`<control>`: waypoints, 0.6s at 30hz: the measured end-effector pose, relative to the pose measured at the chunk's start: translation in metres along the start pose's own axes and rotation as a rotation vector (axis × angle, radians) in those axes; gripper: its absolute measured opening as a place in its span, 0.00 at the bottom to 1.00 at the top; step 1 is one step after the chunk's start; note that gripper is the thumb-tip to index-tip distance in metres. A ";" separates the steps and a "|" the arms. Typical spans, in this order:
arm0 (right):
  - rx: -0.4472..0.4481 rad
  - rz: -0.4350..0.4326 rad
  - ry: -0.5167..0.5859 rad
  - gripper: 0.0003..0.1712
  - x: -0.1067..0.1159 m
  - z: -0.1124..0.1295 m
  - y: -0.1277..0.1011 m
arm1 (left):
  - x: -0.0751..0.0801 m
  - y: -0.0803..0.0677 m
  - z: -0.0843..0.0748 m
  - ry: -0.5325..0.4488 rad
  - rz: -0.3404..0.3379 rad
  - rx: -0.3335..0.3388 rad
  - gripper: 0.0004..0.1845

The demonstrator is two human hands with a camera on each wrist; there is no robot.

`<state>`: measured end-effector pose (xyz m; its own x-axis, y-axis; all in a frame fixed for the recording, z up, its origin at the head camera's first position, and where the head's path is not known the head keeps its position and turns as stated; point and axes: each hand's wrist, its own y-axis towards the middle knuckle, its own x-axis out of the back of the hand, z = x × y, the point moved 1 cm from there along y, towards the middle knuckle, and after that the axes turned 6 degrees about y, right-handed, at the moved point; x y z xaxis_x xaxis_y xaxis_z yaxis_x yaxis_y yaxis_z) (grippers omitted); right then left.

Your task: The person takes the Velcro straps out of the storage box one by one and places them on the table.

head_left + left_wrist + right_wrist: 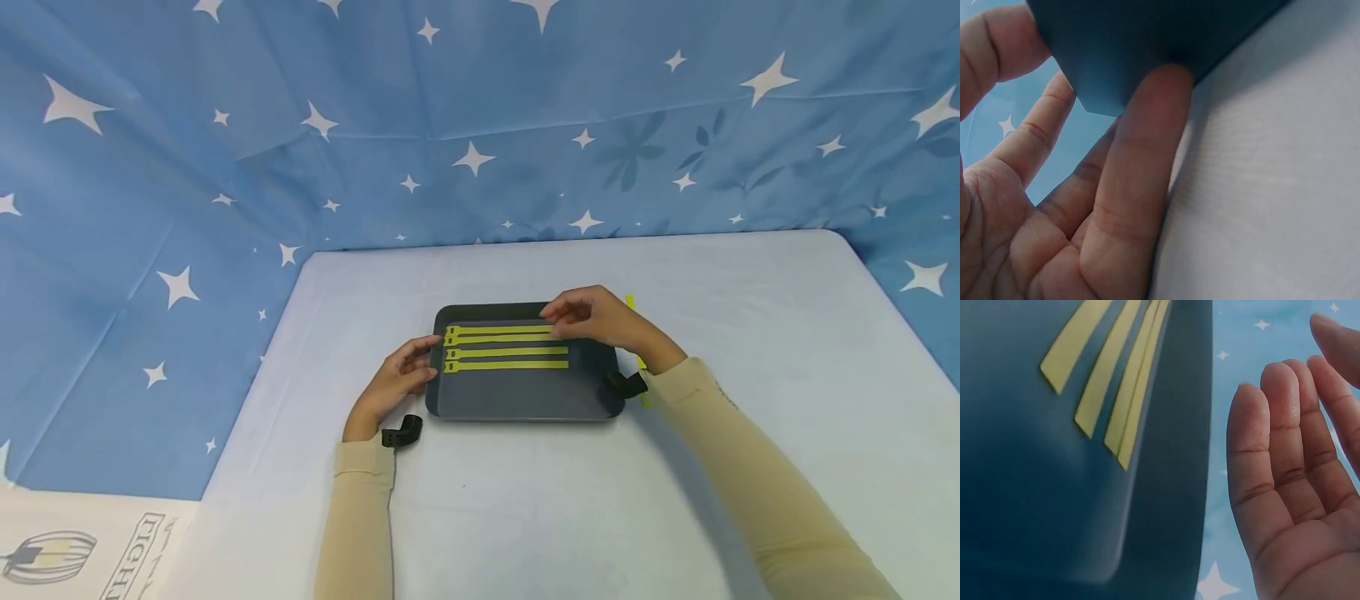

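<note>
At the tray's [525, 400] left edge my left hand [393, 383] touched it, fingers loose; my right hand [600, 321] hovered, fingers relaxed, over the strips [506, 350] — a nudge could scatter them.

Your left hand [1054, 212]: it fills the lower left of the view, palm facing the camera, with the fingers [1141, 169] straight and relaxed.
Nearest finger: its tip lies against the lower edge of the dark tray [1147, 44].
Other fingers: you spread them to the left, near the tray's corner; whether they touch the tray I cannot tell.
Tray: dark blue-grey, seen from the side at the top of the view, with its cut corner beside your fingers.
Table surface [1272, 200]: pale, under the tray, filling the right side.
Background: a blue cloth with white stars [1007, 125] shows between your fingers.
</note>
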<state>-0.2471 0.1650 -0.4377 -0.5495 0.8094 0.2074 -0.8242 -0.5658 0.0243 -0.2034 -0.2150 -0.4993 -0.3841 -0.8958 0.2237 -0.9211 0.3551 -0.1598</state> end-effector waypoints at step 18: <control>-0.038 0.094 -0.101 0.17 -0.024 -0.015 0.015 | -0.001 0.000 -0.001 0.001 -0.009 0.009 0.33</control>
<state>-0.2484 0.1389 -0.4568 -0.6096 0.7321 0.3040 -0.7754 -0.6304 -0.0366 -0.2036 -0.2140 -0.4984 -0.3761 -0.8986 0.2261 -0.9238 0.3449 -0.1661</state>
